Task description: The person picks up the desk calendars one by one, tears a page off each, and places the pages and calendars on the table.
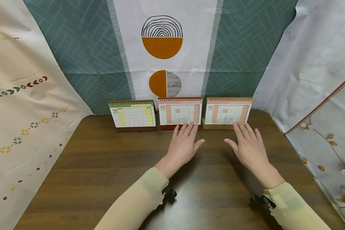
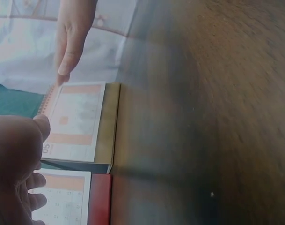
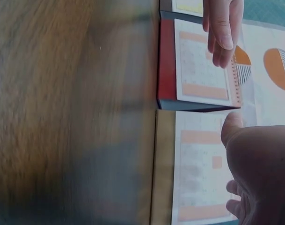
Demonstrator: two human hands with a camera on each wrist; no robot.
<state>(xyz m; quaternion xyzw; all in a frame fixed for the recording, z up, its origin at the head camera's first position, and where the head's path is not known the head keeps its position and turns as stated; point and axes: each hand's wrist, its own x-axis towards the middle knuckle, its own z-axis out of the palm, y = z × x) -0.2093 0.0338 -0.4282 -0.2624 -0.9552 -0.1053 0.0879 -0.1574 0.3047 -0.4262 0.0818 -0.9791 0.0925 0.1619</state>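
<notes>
Three spiral-bound desk calendars stand in a row at the back of the table. On the left is a green-topped calendar (image 1: 136,115) marked 10, with yellow columns. The middle calendar (image 1: 181,113) is pink on a red base, marked 05. On the right, another pink calendar (image 1: 228,111) marked 05 has a tan base. My left hand (image 1: 184,143) is held palm down, fingers straight, its fingertips overlapping the middle calendar's lower edge in the head view. My right hand (image 1: 249,147) is likewise spread, fingertips at the right calendar's lower right corner. Neither hand grips anything.
The brown wooden table (image 1: 103,179) has rounded back corners. A green and white patterned cloth (image 1: 166,67) hangs right behind the calendars. Light printed curtains (image 1: 25,111) flank the left side, and a floral cloth (image 1: 319,150) the right. Each sleeve carries a black wrist camera (image 1: 169,192).
</notes>
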